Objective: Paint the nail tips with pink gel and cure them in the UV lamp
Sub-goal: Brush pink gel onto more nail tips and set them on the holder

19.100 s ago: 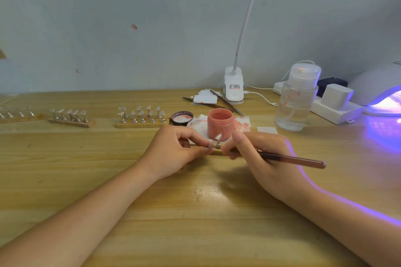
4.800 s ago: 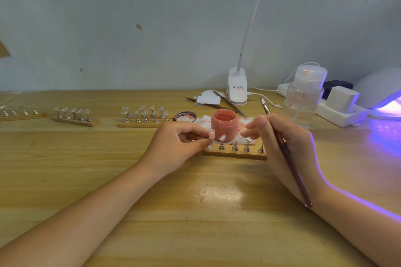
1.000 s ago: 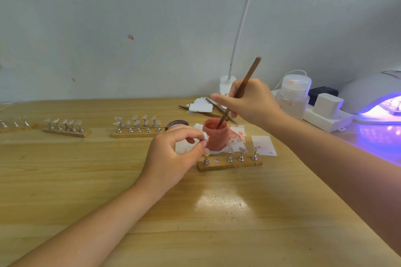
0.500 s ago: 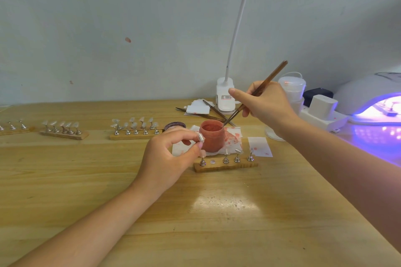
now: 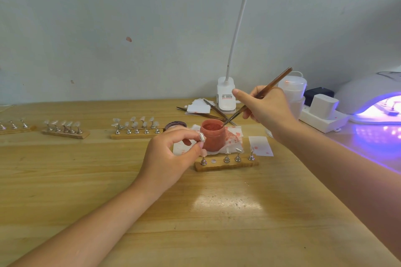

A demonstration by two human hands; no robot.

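Head view: loading step. Right hand (image 5: 268, 107) pinches slim brown brush (image 5: 258, 95), bristles at rim of matte pink gel jar (image 5: 212, 135) on tabletop (image 5: 217, 212). Left hand (image 5: 171, 158) pinches 1 glossy nail tip (image 5: 202, 137) beside jar. Next, probably: carry brush to tip, stroke lightly. UV lamp (image 5: 373, 102) glows far right.

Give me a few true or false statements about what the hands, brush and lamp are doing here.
1. The right hand holds a brush whose tip is at the pink jar. True.
2. The left hand lies flat on the table. False: its fingers pinch a nail tip.
3. The UV lamp is dark. False: it glows purple.
4. The nearest wooden stand has one empty spot. True.
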